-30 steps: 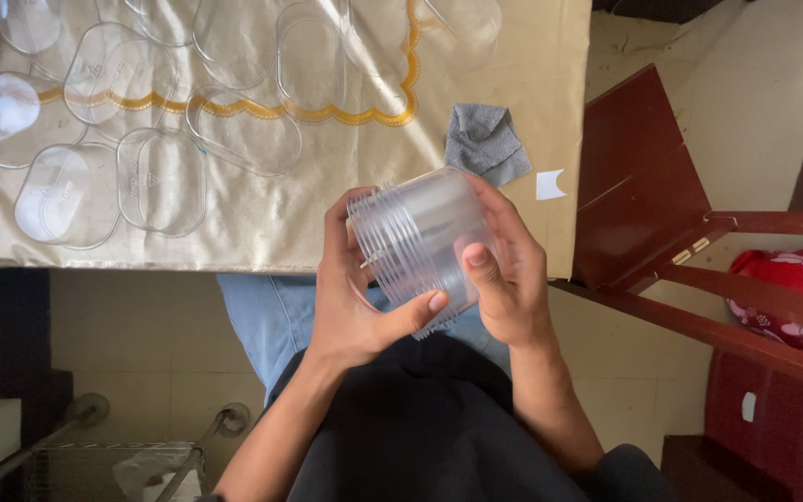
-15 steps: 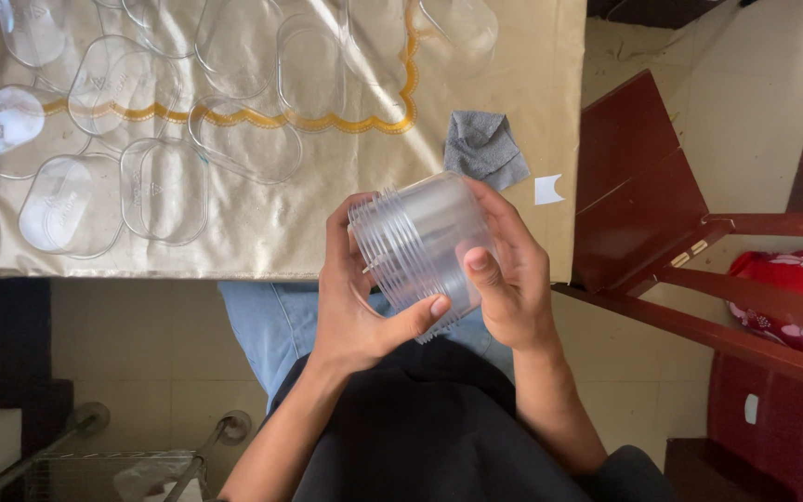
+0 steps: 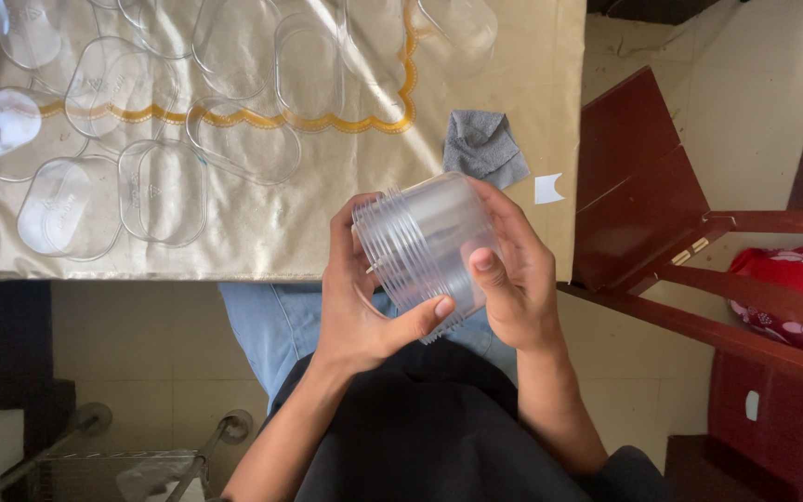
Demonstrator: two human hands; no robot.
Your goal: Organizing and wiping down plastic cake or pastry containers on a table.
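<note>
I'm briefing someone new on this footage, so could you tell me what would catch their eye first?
First, the stack of clear plastic containers at centre frame, gripped between the left hand and the right hand above the lap. Next, the many clear oval lids spread over the gold tablecloth at upper left, with a grey cloth near its right edge. Red wooden furniture stands to the right.

The left hand (image 3: 360, 307) and right hand (image 3: 513, 279) cover parts of the stack of clear containers (image 3: 425, 246), so how many are nested cannot be told. Clear oval lids (image 3: 151, 191) on the bench (image 3: 327, 232) run off the top and left edges. The red chair (image 3: 662, 186) is cut off at right.
</note>
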